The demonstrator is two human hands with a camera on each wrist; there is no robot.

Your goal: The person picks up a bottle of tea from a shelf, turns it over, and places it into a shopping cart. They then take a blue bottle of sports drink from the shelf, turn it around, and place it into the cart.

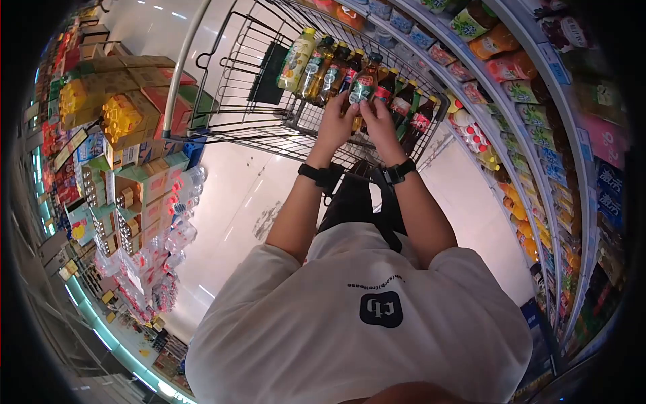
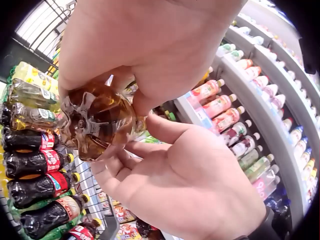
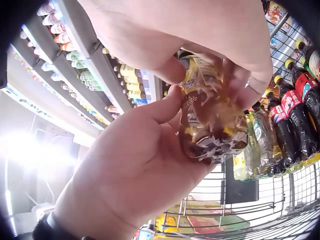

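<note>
Bottle (image 1: 364, 84) held over the cart (image 1: 269, 128) by both hands — left hand (image 1: 334, 124) and right hand (image 1: 380, 124) curled round its lower body, equally near (long axis pointing away, cap outermost).

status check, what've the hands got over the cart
Left hand and right hand both grip one brown plastic tea bottle. Held above wire shopping cart. Bottle row below, nothing blocking.

A shop is shown: long white shelves (image 1: 538, 135) stocked with bottled drinks, stacked cartons (image 1: 128, 121), a wire trolley (image 1: 256, 101).
</note>
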